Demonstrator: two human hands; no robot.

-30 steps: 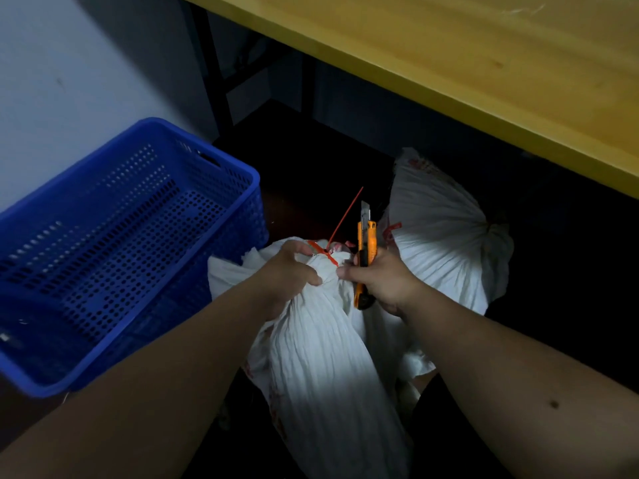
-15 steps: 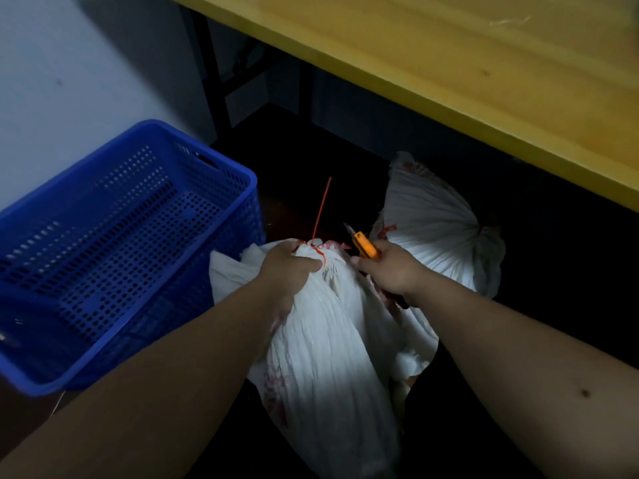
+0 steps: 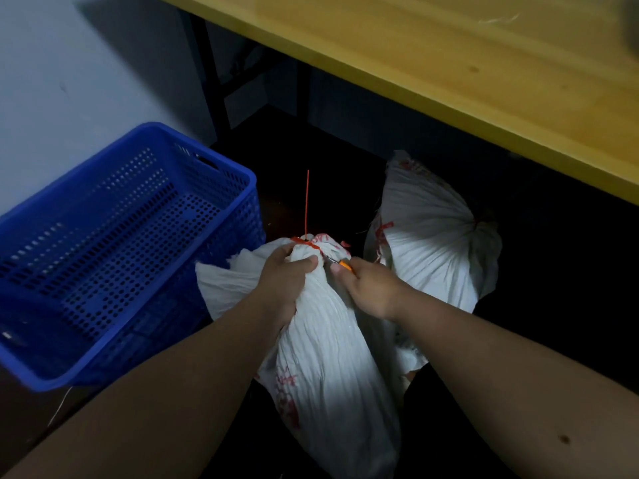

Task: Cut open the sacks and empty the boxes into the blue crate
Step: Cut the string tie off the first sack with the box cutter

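A white woven sack (image 3: 332, 368) lies on the dark floor in front of me, its neck bunched and tied with a red zip tie (image 3: 306, 209) whose tail sticks straight up. My left hand (image 3: 288, 281) grips the gathered neck just below the tie. My right hand (image 3: 368, 288) holds an orange utility knife (image 3: 344, 265), mostly hidden in the fist, its blade tip pointing at the neck near my left thumb. A second tied white sack (image 3: 435, 233) lies behind to the right. The blue perforated crate (image 3: 114, 243) stands at the left, with nothing visible inside.
A yellow wooden tabletop (image 3: 449, 70) overhangs the sacks at the upper right, with black table legs (image 3: 214, 81) behind the crate. A pale wall (image 3: 69, 63) fills the upper left. The floor under the table is dark.
The knife has swung down from upright to nearly level, its blade now at the sack's neck. The zip tie tail has tilted from leaning right to straight up. My left hand keeps its grip.
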